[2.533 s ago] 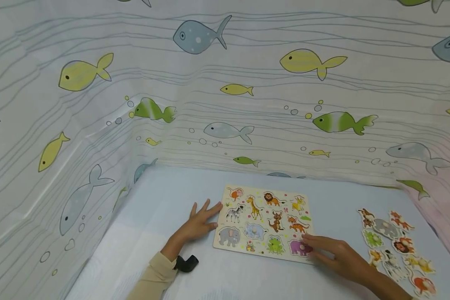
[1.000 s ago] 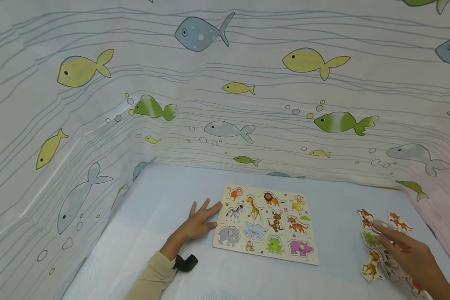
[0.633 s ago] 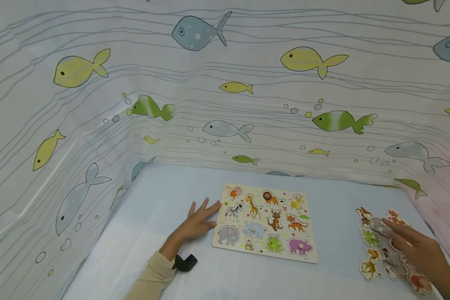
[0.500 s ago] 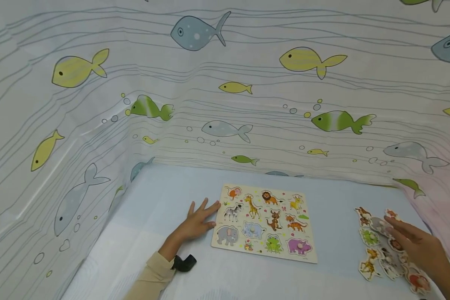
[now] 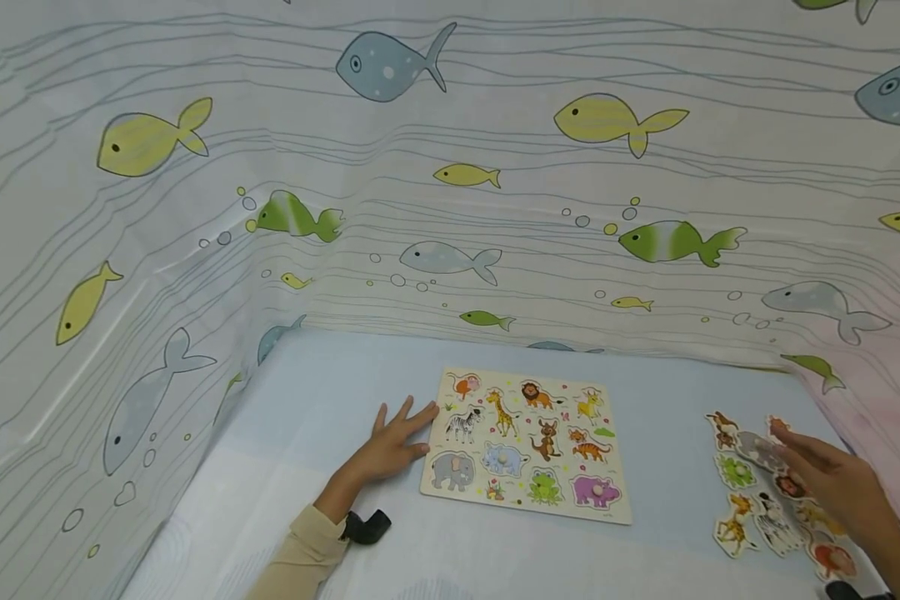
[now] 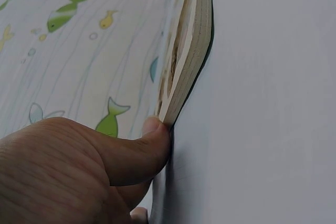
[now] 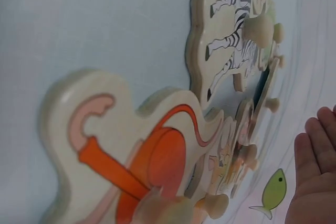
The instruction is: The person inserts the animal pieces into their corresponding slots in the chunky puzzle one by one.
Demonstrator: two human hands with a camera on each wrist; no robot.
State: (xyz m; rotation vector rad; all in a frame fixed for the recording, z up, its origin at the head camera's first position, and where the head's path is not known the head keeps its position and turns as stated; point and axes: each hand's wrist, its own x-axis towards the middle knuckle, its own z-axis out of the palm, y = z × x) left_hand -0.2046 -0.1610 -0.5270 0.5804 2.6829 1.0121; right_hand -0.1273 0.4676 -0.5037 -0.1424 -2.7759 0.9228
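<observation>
A wooden peg puzzle board (image 5: 621,510) with animal pictures lies flat on the table. My left hand (image 5: 390,447) rests at its left edge with the fingers spread, and in the left wrist view the thumb (image 6: 144,150) touches the board's side. A purple hippo piece (image 5: 596,492) and a blue rhino piece (image 5: 502,459) sit in the board, knobs showing. My right hand (image 5: 840,479) hovers over the loose pieces, fingertips near a grey elephant piece (image 5: 752,447). In the right wrist view its fingers are extended and apart from the monkey piece (image 7: 163,156) and zebra piece (image 7: 239,30).
Other loose pieces lie close together at the right: a frog (image 5: 734,472), a giraffe (image 5: 733,529), and a lion (image 5: 789,485) partly behind the hand. Fish-patterned sheeting (image 5: 390,292) walls the table's back and left side. Black wrist gear (image 5: 367,527) sits by the left sleeve.
My right hand has left the hippo piece on the board and moved right to the loose pieces, then shifted slightly there. The left hand has stayed at the board's edge.
</observation>
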